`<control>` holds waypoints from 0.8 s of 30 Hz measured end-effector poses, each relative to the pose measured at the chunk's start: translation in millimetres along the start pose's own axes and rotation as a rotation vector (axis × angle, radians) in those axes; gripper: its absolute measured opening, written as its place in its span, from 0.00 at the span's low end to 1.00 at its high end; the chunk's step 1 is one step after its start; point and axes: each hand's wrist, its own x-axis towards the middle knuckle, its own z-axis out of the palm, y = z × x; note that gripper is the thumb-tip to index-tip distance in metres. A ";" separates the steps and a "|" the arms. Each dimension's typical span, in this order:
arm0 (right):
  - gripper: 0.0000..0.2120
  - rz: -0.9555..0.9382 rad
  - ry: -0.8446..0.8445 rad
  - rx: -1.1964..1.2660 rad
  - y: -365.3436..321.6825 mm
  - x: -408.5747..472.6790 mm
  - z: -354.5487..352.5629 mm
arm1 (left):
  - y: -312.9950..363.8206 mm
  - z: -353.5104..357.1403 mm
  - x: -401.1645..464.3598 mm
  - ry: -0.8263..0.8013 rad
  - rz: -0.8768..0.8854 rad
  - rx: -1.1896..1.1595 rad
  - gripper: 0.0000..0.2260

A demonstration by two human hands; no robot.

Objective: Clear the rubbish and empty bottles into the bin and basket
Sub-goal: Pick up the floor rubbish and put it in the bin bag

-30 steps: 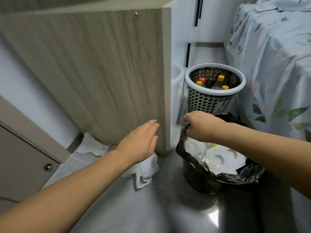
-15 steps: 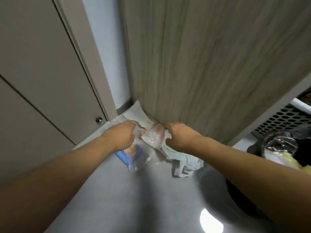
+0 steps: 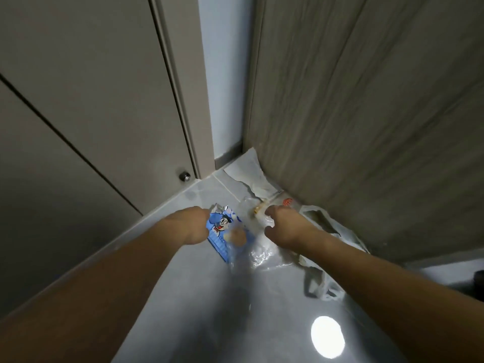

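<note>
A glossy grey floor (image 3: 214,305) is carrying litter beside a wood-grain cabinet: a blue cartoon wrapper (image 3: 222,231), clear plastic packaging (image 3: 264,255), a white plastic bag (image 3: 324,279) and torn white paper (image 3: 251,174) lying in the corner.

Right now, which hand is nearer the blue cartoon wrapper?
Left. The left hand grips the blue cartoon wrapper at its upper corner; the right hand sits to its right, holding clear plastic packaging.
</note>
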 end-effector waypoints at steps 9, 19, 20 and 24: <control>0.21 0.054 0.101 0.061 7.0 99.5 -4.1 | -6.8 42.5 63.1 0.006 -0.073 -0.166 0.38; 0.22 0.150 0.192 -0.133 -6.1 185.4 21.0 | -12.2 52.3 76.1 0.061 -0.060 -0.178 0.39; 0.20 0.135 0.214 -0.185 -7.7 188.9 23.7 | -12.9 51.8 75.8 0.059 -0.057 -0.178 0.39; 0.12 0.044 0.325 -0.334 -16.6 188.5 21.9 | -12.8 49.6 73.6 0.047 -0.042 -0.191 0.39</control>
